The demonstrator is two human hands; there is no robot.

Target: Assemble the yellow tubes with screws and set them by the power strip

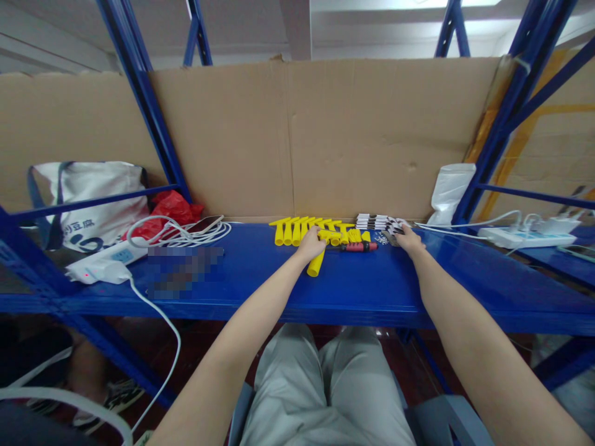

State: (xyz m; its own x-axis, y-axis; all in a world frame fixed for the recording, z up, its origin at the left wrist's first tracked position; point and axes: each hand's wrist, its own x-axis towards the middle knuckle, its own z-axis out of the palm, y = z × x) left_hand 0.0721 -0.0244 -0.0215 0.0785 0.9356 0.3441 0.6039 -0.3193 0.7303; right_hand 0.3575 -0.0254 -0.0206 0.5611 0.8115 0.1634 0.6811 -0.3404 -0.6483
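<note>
My left hand [311, 244] is closed on a yellow piece with a round handle [315, 265] that points toward me. Behind and beside it, several similar yellow pieces [288, 233] lie in a row on the blue shelf. My right hand [409, 239] reaches to the small dark and white parts [394, 228] at the right end of the row; its fingers touch them, but what they grip is too small to tell. A red and black screwdriver [360, 246] rests between my hands. Next to my right hand are stacked black-and-white strips [372, 221] and tiny silvery bits [381, 237].
On the left of the shelf [260, 303] are a white power strip [106, 259], coiled white cables [204, 235], a red bag [174, 210] and a cloth bag [97, 186]. A white pouch [450, 193] and another power strip [525, 238] stand right. Cardboard [232, 136] closes the back.
</note>
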